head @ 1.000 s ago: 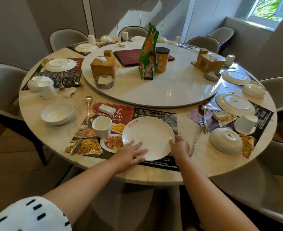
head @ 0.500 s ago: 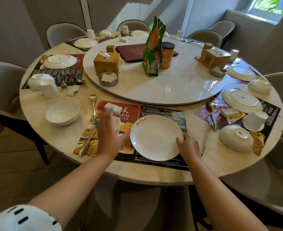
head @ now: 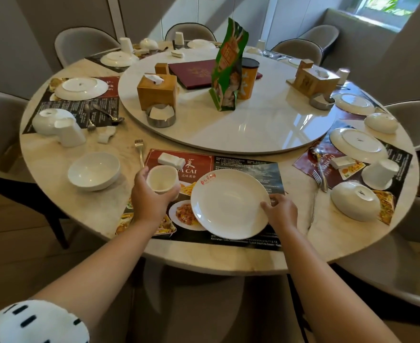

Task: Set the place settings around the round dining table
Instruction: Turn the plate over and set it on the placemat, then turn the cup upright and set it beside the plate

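While your left hand [head: 149, 196] grips the cup [head: 163, 179], thumb and fingers curled round its wall, your right hand [head: 280, 211] holds the plate [head: 231, 204] by its right rim, thumb on top. Both items are at lower centre of frame, over the placemat [head: 248, 167] at the near edge of the round table [head: 55, 157].

Cup: small, white, no handle seen, upright, mouth up, inside empty. It sits just left of the plate over the mat's left half, directly below a white rectangular rest [head: 170, 160]. Can't tell whether its base touches the mat, since your palm covers it.

Plate: white, round, shallow, glossy, face up, empty, w/ a red stamp [head: 209, 180] on the upper-left rim. Its lower-left edge overlaps a printed food photo on the mat.

Left of the mat are a white bowl [head: 93, 170], mouth up, and a fork [head: 139, 149] whose handle runs behind your left hand.

Not verifiable:
- Stamp wording is too small to read.
- The mat's small print is blurred, and its red header is partly covered by the cup, so only "A CAI" is legible.
- Your right fingers under the rim are hidden, so can't confirm whether the plate lies flat or is raised on that side.
- Sleeve [head: 30, 323], white w/ black dashes, is cut off at the lower-left corner.
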Demonstrator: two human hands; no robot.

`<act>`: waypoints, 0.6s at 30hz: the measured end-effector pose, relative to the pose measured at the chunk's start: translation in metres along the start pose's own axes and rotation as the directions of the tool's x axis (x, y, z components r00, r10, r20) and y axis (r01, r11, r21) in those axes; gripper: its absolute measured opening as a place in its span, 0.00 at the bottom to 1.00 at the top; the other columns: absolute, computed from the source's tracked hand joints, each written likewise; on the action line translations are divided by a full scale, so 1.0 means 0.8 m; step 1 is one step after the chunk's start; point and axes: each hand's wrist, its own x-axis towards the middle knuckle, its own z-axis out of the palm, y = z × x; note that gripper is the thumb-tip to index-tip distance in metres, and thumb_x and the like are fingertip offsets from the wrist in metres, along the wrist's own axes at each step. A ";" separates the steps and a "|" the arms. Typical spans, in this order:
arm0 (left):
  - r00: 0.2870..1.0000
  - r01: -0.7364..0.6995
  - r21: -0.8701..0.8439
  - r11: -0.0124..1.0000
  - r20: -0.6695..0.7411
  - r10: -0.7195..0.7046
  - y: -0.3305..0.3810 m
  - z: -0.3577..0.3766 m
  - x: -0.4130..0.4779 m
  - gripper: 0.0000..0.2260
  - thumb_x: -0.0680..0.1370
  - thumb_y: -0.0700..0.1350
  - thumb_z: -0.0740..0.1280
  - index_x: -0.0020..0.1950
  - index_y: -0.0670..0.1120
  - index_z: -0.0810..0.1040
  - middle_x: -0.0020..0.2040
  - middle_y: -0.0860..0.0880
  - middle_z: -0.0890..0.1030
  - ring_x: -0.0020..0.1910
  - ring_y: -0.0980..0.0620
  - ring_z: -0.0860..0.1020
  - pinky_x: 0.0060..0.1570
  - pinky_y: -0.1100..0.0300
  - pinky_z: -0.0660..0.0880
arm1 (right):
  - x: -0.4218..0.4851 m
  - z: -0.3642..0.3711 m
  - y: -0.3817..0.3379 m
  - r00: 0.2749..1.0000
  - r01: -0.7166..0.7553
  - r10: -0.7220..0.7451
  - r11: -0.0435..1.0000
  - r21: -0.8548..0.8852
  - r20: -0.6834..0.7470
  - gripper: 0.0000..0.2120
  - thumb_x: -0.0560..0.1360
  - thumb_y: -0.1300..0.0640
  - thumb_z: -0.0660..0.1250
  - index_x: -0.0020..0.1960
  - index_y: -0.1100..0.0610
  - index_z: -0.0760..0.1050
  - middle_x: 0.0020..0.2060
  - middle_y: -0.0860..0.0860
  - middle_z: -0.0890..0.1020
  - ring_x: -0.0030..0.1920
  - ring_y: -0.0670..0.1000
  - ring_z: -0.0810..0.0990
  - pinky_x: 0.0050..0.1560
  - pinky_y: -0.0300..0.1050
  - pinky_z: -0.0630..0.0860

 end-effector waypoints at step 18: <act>0.990 0.103 -0.203 0.974 -0.073 -0.120 -0.016 -0.080 0.088 0.34 0.63 0.46 0.79 0.65 0.45 0.69 0.62 0.47 0.75 0.61 0.48 0.74 0.60 0.54 0.73 | 0.012 0.126 -0.167 0.877 0.470 -0.439 0.869 -0.156 0.195 0.17 0.74 0.53 0.69 0.61 0.55 0.75 0.60 0.51 0.73 0.61 0.53 0.71 0.57 0.45 0.71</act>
